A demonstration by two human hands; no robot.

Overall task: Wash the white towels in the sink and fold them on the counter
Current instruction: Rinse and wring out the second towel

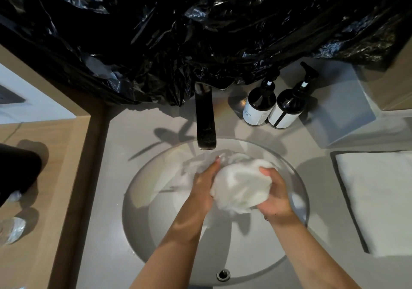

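Both hands hold one bunched white towel over the round sink, just near of the dark faucet, so that it is under the spout and any drip falls into the basin and not on the counter. The left hand lies against the left side of the bundle with its fingers rather straight, pointing far toward the spout; it seems to press and support the cloth more than to grip it. The right hand is curled around the right side, and its fingers are hidden behind the towel, with only the thumb showing on top, so this hand does the holding. I judge that the towel is pressed into a ball to rub or squeeze it, but I cannot tell if water is running. On the counter at the right, well apart from the sink, a folded white towel lies flat, probably kept there so that it stays out of the splash. Two dark pump bottles stand on the far side, right of the faucet, within easy reach for soap. Black plastic sheet covers the wall behind the sink.
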